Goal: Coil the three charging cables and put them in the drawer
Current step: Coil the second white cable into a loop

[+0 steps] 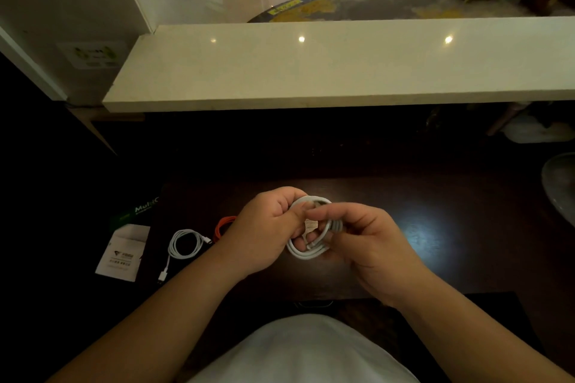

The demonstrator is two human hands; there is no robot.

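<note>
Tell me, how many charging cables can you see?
3. One white cable is coiled in both hands, a second white cable lies on the dark table, and an orange cable peeks out behind the left wrist.

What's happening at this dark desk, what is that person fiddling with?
A person is winding up charging cables. Both the left hand and the right hand hold a coiled white cable above the dark desk, apparently finishing its coil. To the left, a second white cable lies loosely coiled with its plug end trailing, and an orange cable sits partly hidden behind the left wrist. A white paper packet lies further left. No open drawer is visible.
</note>
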